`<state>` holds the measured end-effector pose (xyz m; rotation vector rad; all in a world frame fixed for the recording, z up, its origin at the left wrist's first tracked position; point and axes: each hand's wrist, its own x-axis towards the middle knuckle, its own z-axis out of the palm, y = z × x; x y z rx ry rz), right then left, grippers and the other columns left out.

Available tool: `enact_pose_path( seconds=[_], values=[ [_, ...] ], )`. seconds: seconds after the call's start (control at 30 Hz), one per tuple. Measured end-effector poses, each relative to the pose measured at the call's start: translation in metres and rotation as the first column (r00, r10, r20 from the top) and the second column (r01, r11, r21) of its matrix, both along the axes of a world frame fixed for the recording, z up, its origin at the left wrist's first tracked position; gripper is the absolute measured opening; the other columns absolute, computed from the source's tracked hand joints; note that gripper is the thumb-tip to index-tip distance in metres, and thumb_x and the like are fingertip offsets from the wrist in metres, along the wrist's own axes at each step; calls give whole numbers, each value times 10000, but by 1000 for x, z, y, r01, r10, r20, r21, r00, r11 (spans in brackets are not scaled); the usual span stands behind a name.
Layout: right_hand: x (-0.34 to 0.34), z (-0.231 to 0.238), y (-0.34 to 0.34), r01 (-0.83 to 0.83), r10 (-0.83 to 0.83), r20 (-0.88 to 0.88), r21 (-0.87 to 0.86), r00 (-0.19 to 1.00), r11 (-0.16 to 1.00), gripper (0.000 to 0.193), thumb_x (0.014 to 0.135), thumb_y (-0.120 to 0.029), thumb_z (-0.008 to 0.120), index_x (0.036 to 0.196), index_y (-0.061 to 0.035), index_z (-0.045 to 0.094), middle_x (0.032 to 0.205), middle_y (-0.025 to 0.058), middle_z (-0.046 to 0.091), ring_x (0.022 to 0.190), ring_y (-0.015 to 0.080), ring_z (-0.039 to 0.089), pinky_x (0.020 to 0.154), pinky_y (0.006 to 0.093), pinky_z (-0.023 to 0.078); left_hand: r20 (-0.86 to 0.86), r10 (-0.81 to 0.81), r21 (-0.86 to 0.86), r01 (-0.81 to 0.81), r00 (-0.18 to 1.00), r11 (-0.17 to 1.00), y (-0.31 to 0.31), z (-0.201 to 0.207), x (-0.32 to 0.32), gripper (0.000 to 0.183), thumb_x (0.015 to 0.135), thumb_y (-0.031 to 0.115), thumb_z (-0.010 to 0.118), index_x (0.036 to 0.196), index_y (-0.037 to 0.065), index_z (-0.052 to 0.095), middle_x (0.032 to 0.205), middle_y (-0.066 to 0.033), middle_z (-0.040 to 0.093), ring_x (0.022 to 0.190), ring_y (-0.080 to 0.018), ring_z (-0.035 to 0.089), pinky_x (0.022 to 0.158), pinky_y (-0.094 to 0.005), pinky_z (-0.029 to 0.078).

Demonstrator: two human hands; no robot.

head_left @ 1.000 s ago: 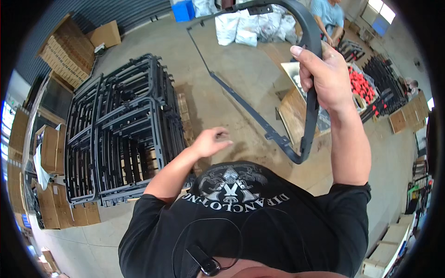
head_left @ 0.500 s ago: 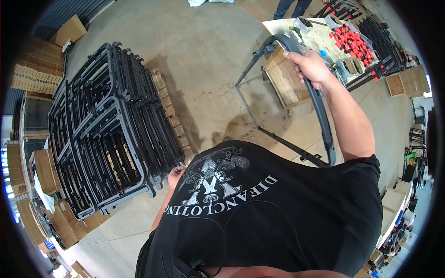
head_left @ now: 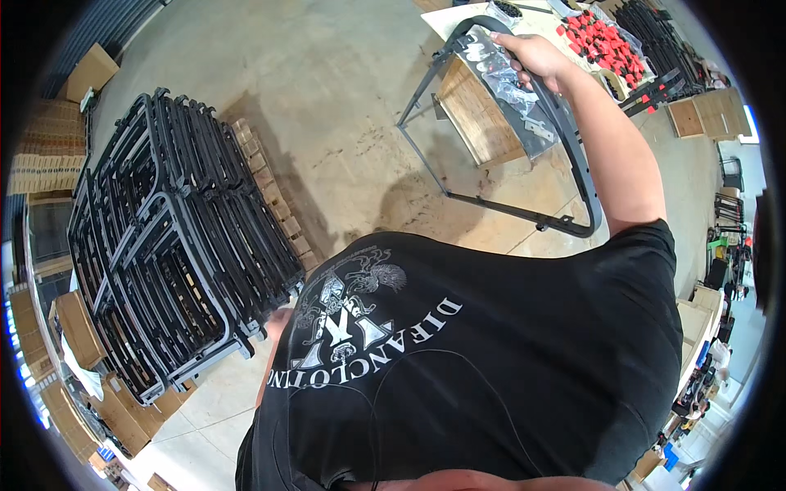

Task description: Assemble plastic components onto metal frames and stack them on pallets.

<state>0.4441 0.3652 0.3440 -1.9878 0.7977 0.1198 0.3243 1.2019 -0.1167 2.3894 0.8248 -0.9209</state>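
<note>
My right hand [head_left: 538,64] is closed around the upper bar of a black metal frame [head_left: 588,190] with rounded corners. The frame hangs tilted at my right front, its lower bar above the floor. Through its opening I see a wooden box [head_left: 479,114] with a plastic bag of small metal parts [head_left: 512,88] on top. Low beside my shirt is my left hand [head_left: 279,322], mostly hidden by the cloth and smeared, close to the corner of a tall stack of similar black frames [head_left: 237,221]. Whether those fingers touch the stack is not visible.
A wooden pallet [head_left: 264,182] shows under the stack's right side. At the far right, a table [head_left: 446,20] bears many red and black pieces [head_left: 602,49]. Cardboard boxes [head_left: 78,327] stand along the left, and another wooden box [head_left: 686,119] is at the right.
My right hand has carried the frame forward and slightly left, over the wooden box. The view has shifted, and my left hand has slipped further behind the shirt.
</note>
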Motion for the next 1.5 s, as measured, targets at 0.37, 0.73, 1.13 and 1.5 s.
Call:
enact_pose_path(
  seconds=[0.37,0.73,1.13,1.5],
  values=[
    [64,-20,-66,-131,145,39,-258,989,957,437,821,-392,777,965,5,665,814,94,654,675,164,625,614,332,526,-29,-114,-90,111,993,990,-57,55,2,349,874,335,697,1021,25,760,919,-134,760,845,-224,724,809,-357,553],
    [-4,-53,-107,-220,68,-232,-733,970,644,666,844,-507,677,1128,96,671,1092,317,689,1049,427,674,962,433,510,12,-214,-160,213,977,964,-68,97,25,360,880,355,679,1022,36,763,937,-138,757,870,-230,719,824,-361,550],
    [-67,-59,-134,-51,-10,-79,-725,997,687,629,864,-529,690,944,94,656,874,319,687,889,429,704,816,478,525,25,-364,-208,361,931,909,-80,110,34,372,887,378,660,1024,49,767,957,-143,754,896,-237,714,840,-365,546],
    [-100,-66,-172,-94,-99,-194,-785,976,612,766,782,-598,733,1192,45,656,1056,288,705,1031,408,688,940,430,519,17,-523,-337,498,852,799,-149,86,10,385,892,398,642,1025,60,770,975,-148,751,920,-243,709,854,-369,542]
  ],
)
